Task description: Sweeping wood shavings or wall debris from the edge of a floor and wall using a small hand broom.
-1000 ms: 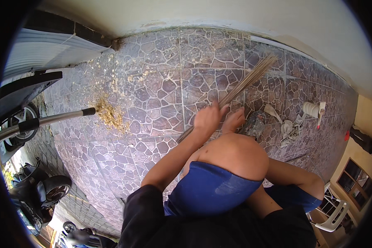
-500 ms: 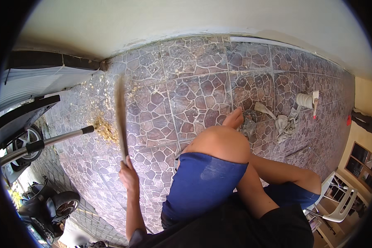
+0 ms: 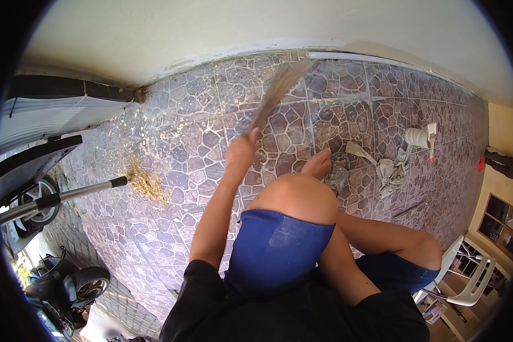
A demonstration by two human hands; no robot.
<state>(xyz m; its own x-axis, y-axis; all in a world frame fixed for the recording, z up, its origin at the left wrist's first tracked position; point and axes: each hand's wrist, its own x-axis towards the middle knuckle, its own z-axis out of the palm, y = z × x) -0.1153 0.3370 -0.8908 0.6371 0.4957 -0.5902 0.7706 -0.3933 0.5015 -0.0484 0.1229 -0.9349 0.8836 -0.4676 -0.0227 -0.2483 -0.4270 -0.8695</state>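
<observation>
My left hand [image 3: 242, 153] is closed round the handle end of a brown hand broom [image 3: 276, 91]. The broom's blurred bristles fan out over the stone-patterned floor [image 3: 273, 128], close to the foot of the wall. My right forearm [image 3: 347, 268] passes down behind my raised knee [image 3: 302, 196], which hides the hand. Beyond the knee shows what looks like a bare foot [image 3: 316, 164], beside a dusty grey object [image 3: 337, 174] whose kind I cannot make out. A heap of yellowish debris [image 3: 145, 181] lies to the left, with pale flakes scattered above it.
Right of the foot lie a pale flat-ended tool [image 3: 358, 151], a crumpled grey cloth [image 3: 392, 174], a white roll [image 3: 416, 138] and a paintbrush [image 3: 432, 142]. A metal pole [image 3: 80, 192] reaches in at left. Motorcycles [image 3: 68, 288] stand beyond; a white chair [image 3: 470, 285] is at right.
My left hand has swung the broom to the right and farther forward, from beside the debris heap to near the wall. The heap looks much the same.
</observation>
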